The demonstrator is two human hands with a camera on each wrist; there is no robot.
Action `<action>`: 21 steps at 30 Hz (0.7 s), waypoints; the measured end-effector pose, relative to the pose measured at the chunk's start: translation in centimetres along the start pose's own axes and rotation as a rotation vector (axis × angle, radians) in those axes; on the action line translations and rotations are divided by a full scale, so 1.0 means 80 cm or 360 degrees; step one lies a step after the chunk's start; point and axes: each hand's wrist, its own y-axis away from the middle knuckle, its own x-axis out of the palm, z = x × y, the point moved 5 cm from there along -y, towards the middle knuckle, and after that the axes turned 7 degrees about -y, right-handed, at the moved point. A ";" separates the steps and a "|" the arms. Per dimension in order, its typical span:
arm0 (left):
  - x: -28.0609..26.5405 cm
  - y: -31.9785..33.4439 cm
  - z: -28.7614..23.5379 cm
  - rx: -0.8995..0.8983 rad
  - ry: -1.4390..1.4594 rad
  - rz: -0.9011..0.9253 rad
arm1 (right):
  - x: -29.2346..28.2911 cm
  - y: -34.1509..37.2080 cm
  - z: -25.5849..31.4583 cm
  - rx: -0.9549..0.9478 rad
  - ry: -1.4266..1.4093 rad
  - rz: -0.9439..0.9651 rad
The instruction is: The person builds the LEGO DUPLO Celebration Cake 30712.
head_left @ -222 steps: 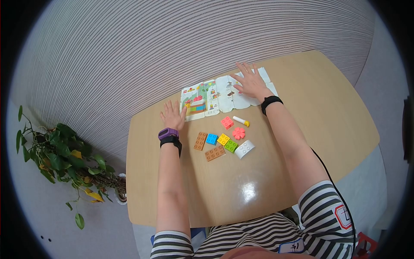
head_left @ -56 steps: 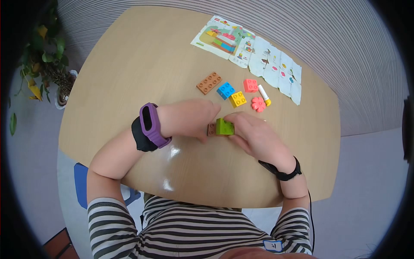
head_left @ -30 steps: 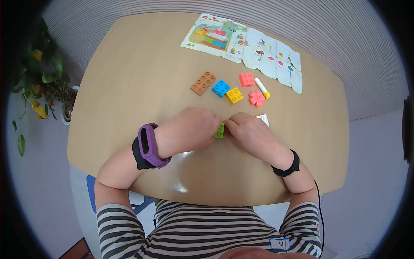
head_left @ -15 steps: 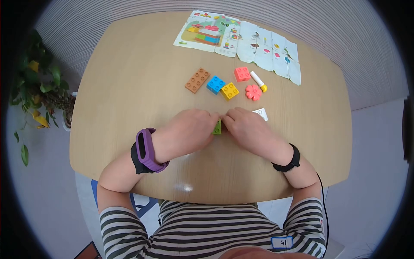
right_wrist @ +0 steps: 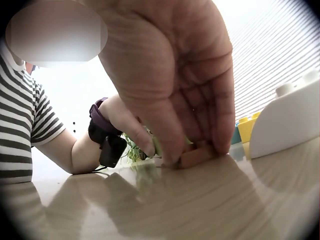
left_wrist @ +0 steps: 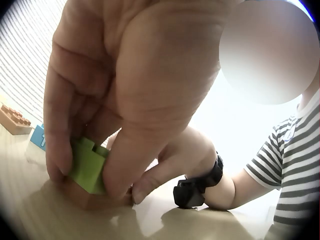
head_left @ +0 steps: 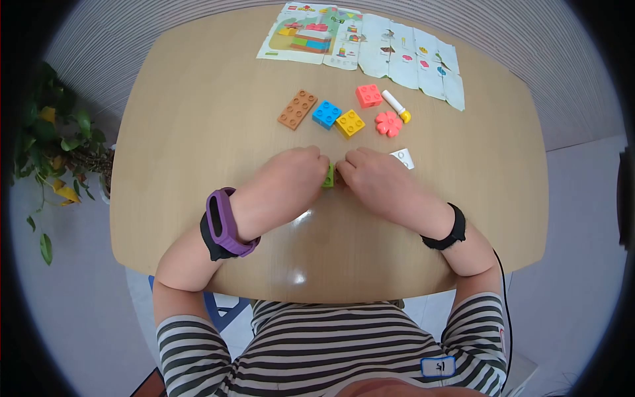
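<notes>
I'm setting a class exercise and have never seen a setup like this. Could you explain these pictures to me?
There is no machine: a person works with a bare left hand and right hand. The wide picture looks forward and down from the head; the close-ups are taken from each wrist. On the table lie a loose brown plate, a blue brick, a yellow brick, a coral brick, a coral flower, a white stick with a yellow end, a curved white piece and, beyond them, a printed sheet. The left hand pinches a green brick sitting on a second brown plate; the right hand grips that plate.
</notes>
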 end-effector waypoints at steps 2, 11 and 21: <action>0.003 0.000 0.000 -0.0004 -0.0034 -0.0006 | -0.002 -0.002 -0.001 -0.0034 0.0015 0.0011; -0.006 0.006 0.012 -0.0017 -0.0115 -0.0072 | -0.056 -0.010 -0.009 0.0042 0.0001 -0.0303; -0.002 0.008 0.021 -0.0004 -0.0066 -0.0124 | -0.029 -0.096 -0.033 0.0290 0.0339 0.0138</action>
